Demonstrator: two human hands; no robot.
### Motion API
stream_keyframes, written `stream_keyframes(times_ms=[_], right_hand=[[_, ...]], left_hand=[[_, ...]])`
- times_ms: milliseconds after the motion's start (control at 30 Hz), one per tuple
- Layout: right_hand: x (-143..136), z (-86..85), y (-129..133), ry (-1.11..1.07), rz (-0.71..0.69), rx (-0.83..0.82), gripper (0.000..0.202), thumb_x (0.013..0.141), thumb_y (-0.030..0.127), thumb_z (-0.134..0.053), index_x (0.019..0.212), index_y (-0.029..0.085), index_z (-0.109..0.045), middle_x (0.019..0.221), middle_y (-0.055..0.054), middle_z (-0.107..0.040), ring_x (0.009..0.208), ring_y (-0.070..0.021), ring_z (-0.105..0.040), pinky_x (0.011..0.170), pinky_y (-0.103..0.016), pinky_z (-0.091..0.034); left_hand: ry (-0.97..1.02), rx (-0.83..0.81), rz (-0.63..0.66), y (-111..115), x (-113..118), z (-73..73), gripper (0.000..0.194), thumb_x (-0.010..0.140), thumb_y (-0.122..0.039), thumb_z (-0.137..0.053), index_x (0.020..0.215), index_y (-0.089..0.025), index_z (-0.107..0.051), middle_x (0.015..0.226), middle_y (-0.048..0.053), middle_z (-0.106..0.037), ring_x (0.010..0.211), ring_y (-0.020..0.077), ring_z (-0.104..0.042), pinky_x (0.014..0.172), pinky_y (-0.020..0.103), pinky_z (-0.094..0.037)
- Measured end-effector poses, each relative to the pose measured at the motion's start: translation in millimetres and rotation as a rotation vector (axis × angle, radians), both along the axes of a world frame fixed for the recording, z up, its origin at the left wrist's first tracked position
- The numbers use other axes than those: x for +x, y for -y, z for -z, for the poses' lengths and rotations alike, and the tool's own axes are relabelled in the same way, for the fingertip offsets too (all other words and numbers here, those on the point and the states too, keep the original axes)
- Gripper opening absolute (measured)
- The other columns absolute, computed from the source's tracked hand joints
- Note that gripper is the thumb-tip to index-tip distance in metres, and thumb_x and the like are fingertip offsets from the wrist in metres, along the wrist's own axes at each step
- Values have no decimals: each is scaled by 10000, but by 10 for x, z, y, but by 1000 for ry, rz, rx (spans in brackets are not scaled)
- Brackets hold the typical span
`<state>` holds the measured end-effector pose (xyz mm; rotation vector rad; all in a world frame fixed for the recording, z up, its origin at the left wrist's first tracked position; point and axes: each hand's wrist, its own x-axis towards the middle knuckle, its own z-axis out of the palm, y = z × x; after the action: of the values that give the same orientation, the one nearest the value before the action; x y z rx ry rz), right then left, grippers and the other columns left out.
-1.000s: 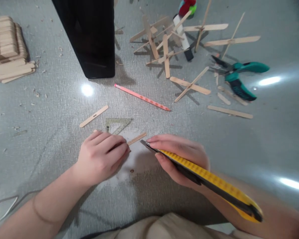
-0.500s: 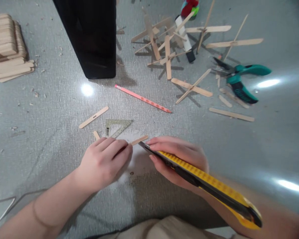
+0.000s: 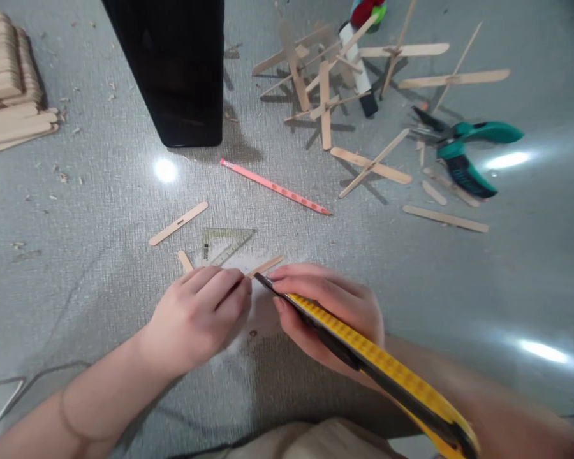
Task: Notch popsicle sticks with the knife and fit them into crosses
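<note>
My left hand point(image 3: 203, 312) is closed on a wooden craft stick point(image 3: 270, 264), whose far end sticks out to the right past the fingers. In my right hand point(image 3: 332, 306) is a yellow and black utility knife point(image 3: 363, 344), its blade tip touching or just over the stick close to my left fingertips. A clear set square point(image 3: 229, 239) lies just beyond my left hand. Near it rest a craft stick with a small slot point(image 3: 178, 224) and the end of another stick point(image 3: 185, 261), partly hidden by my left hand.
A pink pencil point(image 3: 275, 187) lies ahead. Further back stands a black phone-like slab point(image 3: 182, 76). Stacked craft sticks point(image 3: 2, 64) are at the left. Crossed sticks point(image 3: 370, 167), a white and black marker point(image 3: 358, 70) and green-handled pliers point(image 3: 463, 153) spread over the right.
My right hand has moved left with the utility knife, bringing its blade along the stick closer to my left fingers. The left hand keeps its hold.
</note>
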<state>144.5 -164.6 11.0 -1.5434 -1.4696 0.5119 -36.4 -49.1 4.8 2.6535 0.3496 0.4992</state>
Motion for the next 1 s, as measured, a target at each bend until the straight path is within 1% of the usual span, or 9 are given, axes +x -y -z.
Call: stream_keyframes(times_ms=[133, 333, 500, 600, 700, 833, 933, 1000], right_hand=[[-5, 31, -15, 26, -26, 28, 232, 829, 42, -634, 1011, 180, -675, 977, -87, -746, 854, -161, -751, 805, -259, -643], [11, 45, -29, 44, -78, 26, 245, 849, 51, -620, 1038, 196, -677, 1030, -91, -744, 870, -167, -753, 807, -281, -653], [-15, 65, -13, 55, -63, 50, 253, 842, 29, -632, 1029, 191, -683, 1038, -101, -745, 872, -164, -758, 823, -263, -652], [-26, 76, 2, 98, -60, 51, 262, 836, 30, -638, 1034, 197, -683, 1041, -105, -749, 868, -170, -759, 796, -270, -659], [-30, 78, 4, 133, -70, 50, 243, 837, 45, -635, 1029, 186, -681, 1022, -109, -750, 860, -175, -754, 774, -283, -655], [-29, 64, -22, 151, -113, 59, 243, 827, 30, -606, 1018, 167, -671, 939, -108, -744, 838, -181, -738, 763, -303, -642], [-21, 48, -40, 129, -125, 67, 259, 820, 12, -612, 1032, 153, -664, 919, -104, -739, 822, -171, -738, 755, -278, -636], [-13, 43, -42, 96, -109, 61, 279, 830, 15, -612, 1061, 164, -660, 912, -86, -736, 801, -156, -735, 743, -260, -634]], left_hand=[[-7, 10, -1, 16, 9, -13, 82, 917, -123, -598, 960, -90, -659, 879, 98, -714, 747, 190, -659, 623, 324, -584], [-33, 23, -4, 23, 9, -35, 200, 970, -101, -455, 971, -101, -655, 863, 95, -707, 766, 192, -659, 618, 321, -589], [-23, 2, -11, 41, 14, -32, 192, 948, -78, -480, 938, -61, -671, 873, 124, -708, 739, 210, -655, 589, 339, -584], [-19, -14, -13, 54, 15, -27, 179, 934, -70, -501, 930, -55, -679, 874, 129, -708, 749, 222, -656, 592, 347, -581], [-16, 3, -25, 62, 17, -30, 174, 937, -80, -510, 918, -64, -683, 857, 117, -708, 709, 210, -640, 562, 339, -557], [-26, -16, -54, 84, 23, -26, 168, 948, -91, -513, 889, -81, -671, 843, 98, -705, 686, 199, -630, 541, 334, -522], [-30, -48, -104, 106, 30, -21, 174, 959, -86, -496, 860, -100, -638, 789, 66, -685, 657, 174, -616, 540, 320, -505], [-32, -60, -142, 117, 36, -23, 179, 965, -77, -476, 862, -117, -617, 754, 39, -667, 639, 151, -605, 542, 301, -494]])
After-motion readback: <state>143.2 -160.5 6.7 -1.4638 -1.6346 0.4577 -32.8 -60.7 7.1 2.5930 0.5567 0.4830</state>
